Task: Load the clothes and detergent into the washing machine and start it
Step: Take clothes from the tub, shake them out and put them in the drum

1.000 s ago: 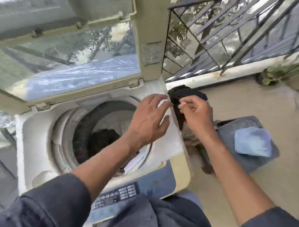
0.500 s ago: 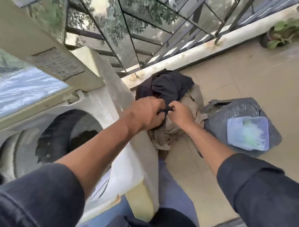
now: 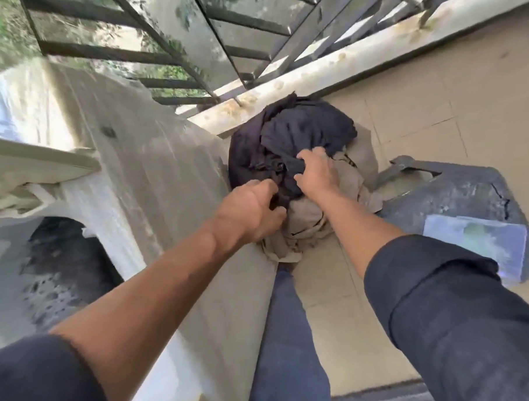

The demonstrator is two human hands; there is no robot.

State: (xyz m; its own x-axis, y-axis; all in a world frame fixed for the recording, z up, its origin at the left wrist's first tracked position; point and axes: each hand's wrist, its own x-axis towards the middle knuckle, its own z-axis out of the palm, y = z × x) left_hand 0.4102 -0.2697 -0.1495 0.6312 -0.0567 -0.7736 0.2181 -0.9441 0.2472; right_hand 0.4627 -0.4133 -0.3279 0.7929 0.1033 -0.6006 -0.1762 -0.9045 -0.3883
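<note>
Gripping dark garment (image 3: 306, 126), both hands' fingers (image 3: 268, 188) (curled tight).

Washing machine (image 3: 155, 177): off-white body, dulled and streaked grey; drum opening (image 3: 69, 270) dark. Upper garment (image 3: 302, 135) in the pile: plain black-navy. Garment beneath it (image 3: 311, 220): plain beige. Sleeves (image 3: 452, 314): dark navy, unpatterned. Trouser leg (image 3: 287, 337): blue. Floor tiles (image 3: 462, 87): beige. Railing (image 3: 118, 54): black bars. Ledge (image 3: 348, 61): white with rust-coloured stains. Slab (image 3: 457, 193) on the floor: grey; sheet (image 3: 479, 243) lying on it: pale blue.
</note>
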